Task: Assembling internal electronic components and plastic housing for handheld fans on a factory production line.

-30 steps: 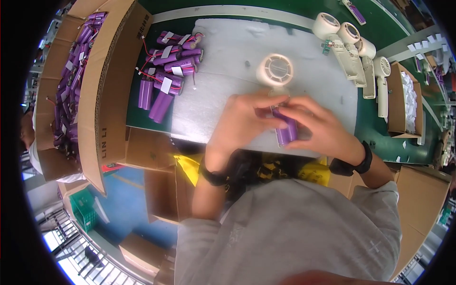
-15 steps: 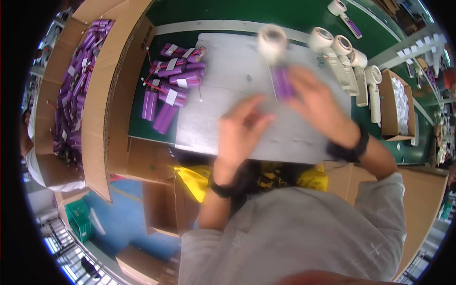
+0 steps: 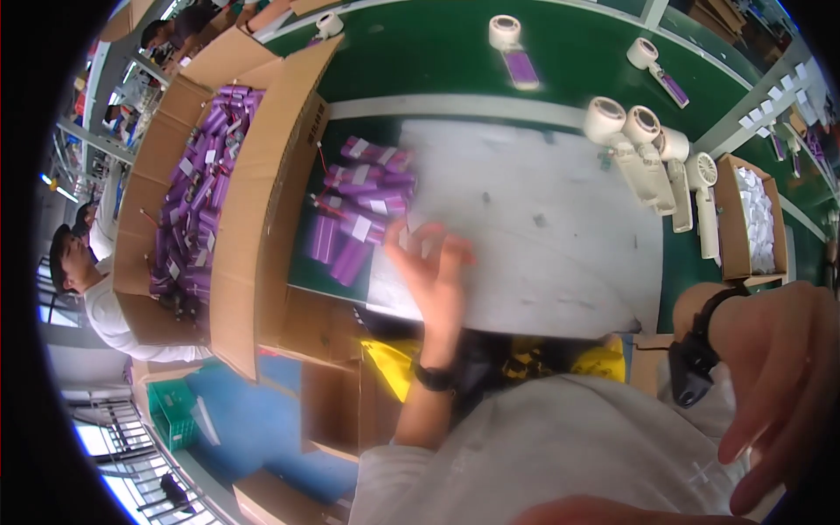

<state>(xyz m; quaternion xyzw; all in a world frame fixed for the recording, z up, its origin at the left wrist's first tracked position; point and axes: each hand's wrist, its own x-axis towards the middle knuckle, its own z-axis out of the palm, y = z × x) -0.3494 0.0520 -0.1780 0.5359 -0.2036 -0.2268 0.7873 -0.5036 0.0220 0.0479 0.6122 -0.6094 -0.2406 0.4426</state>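
Observation:
My left hand [image 3: 433, 276] hovers at the left part of a grey mat [image 3: 542, 262], fingers apart, with nothing in it. Beside its fingertips lies a loose pile of purple battery packs [image 3: 359, 188] with white labels and red wires. My right hand [image 3: 774, 376] is at the right edge, close to the camera and off the mat; its fingers stretch downward, apart, and I see nothing in them. A white handheld fan [image 3: 505, 33] with a purple battery pack [image 3: 521, 70] in its handle lies on the green surface beyond the pale strip.
A cardboard box [image 3: 254, 201] of purple packs stands at left. Several white fan bodies [image 3: 643, 153] lie on the mat's right side, by a small box [image 3: 739, 227] of white pieces. Another fan [image 3: 643, 54] rests at far right. A co-worker [image 3: 96, 289] is at far left.
The fan with the purple pack has gone from my right hand to the green surface beyond the strip. My right hand has drawn back to the lower right. The view has shifted.

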